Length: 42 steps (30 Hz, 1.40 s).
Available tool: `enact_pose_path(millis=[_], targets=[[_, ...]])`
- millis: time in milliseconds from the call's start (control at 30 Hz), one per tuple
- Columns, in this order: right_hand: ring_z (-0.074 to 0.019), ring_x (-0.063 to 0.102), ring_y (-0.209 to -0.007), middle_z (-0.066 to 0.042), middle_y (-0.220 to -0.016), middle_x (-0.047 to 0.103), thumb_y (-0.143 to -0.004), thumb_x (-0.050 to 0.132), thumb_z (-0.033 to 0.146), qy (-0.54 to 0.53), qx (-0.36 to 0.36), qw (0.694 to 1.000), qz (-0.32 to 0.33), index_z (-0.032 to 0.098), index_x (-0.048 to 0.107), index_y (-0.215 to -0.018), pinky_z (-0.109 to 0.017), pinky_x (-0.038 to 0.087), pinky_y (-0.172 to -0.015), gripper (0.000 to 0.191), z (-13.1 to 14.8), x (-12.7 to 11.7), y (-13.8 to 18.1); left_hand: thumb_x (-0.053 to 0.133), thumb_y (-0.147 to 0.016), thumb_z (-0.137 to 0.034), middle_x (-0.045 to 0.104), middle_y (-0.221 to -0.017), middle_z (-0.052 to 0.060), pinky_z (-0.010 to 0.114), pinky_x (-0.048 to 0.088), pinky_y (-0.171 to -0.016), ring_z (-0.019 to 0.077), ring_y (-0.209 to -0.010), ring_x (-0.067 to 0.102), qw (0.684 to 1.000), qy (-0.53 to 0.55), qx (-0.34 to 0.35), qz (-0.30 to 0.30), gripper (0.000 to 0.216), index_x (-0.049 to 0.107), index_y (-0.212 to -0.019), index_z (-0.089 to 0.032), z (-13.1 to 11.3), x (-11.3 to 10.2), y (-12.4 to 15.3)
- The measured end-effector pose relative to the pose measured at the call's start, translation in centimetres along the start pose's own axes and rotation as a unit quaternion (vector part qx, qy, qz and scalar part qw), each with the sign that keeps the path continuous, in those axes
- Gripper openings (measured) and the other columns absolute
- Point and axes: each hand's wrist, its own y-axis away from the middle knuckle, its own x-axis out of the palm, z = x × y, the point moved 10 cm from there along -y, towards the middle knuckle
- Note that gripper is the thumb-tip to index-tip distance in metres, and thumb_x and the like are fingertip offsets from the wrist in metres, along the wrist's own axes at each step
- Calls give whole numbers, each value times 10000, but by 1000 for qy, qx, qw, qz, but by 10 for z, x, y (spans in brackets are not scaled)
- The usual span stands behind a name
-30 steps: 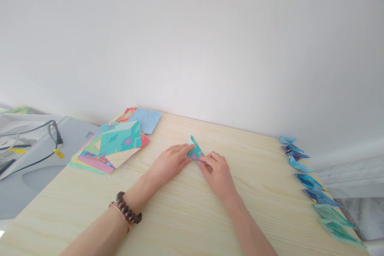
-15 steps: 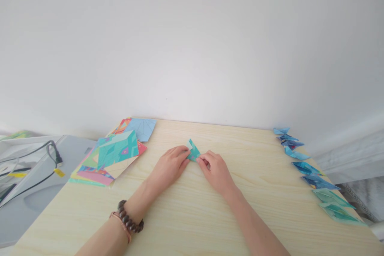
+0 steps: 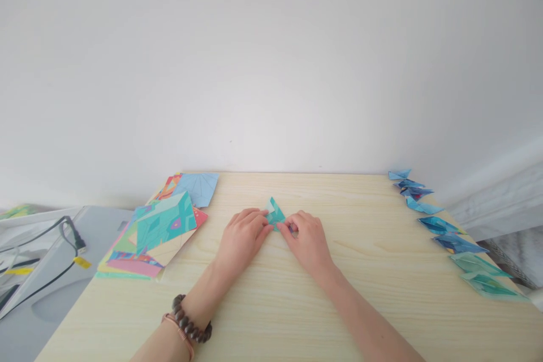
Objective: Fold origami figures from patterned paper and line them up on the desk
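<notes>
Paper triangle (image 3: 275,214), teal, between left grip (image 3: 242,238) and right grip (image 3: 310,243), both holding its edges

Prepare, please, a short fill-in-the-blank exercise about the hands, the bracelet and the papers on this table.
1. The left hand and the right hand touch the same small folded piece of ____.
2. The dark bead bracelet is on the ____ wrist.
3. The flat sheets lie on the table's left side, and the row of folded boats lies on its ____ side.

Missing words: paper; left; right.
</notes>
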Motion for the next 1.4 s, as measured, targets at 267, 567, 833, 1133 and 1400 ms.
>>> enact_pose_path(millis=[267, 567, 833, 1133, 1400], targets=[[-162, 504, -705, -8, -697, 573, -847, 536, 381, 29, 14, 999, -12, 196, 565, -668, -297, 306, -660, 260, -2, -3, 2, 459, -886, -238, 565, -1068, 76, 383, 434, -833, 218, -990, 513, 999, -26, -21, 21, 140, 559, -816, -168, 2, 6, 0], [-163, 502, -739, -12, -721, 570, -853, 517, 286, 16, -2, 1000, -3, 193, 567, -706, -297, 321, -701, 181, 1, -4, 5, 434, -900, -266, 539, -931, 73, 371, 426, -779, 217, -910, 497, 995, -87, -24, 39, 155, 535, -845, -161, -1, 11, 2], [-179, 498, -760, -24, -740, 565, -872, 482, 277, 50, 7, 999, 14, 193, 547, -712, -312, 325, -721, 192, 0, 1, 5, 416, -905, -271, 525, -898, 68, 371, 412, -756, 216, -870, 486, 993, -104, -32, 49, 172, 534, -840, -165, -1, 12, 2], [-195, 484, -767, -47, -754, 555, -893, 448, 296, 79, 1, 997, 24, 183, 530, -731, -324, 330, -711, 214, 1, 3, 5, 444, -894, -287, 541, -867, 57, 343, 409, -722, 205, -839, 505, 992, -113, -35, 52, 145, 527, -856, -175, -3, 8, 0], [-176, 490, -791, -18, -801, 578, -883, 476, 283, -3, -6, 998, 56, 197, 553, -785, -310, 327, -736, 152, 0, 0, 5, 449, -894, -280, 550, -860, 53, 341, 409, -728, 203, -845, 509, 991, -117, -40, 51, 146, 534, -836, -176, -2, 6, 0]])
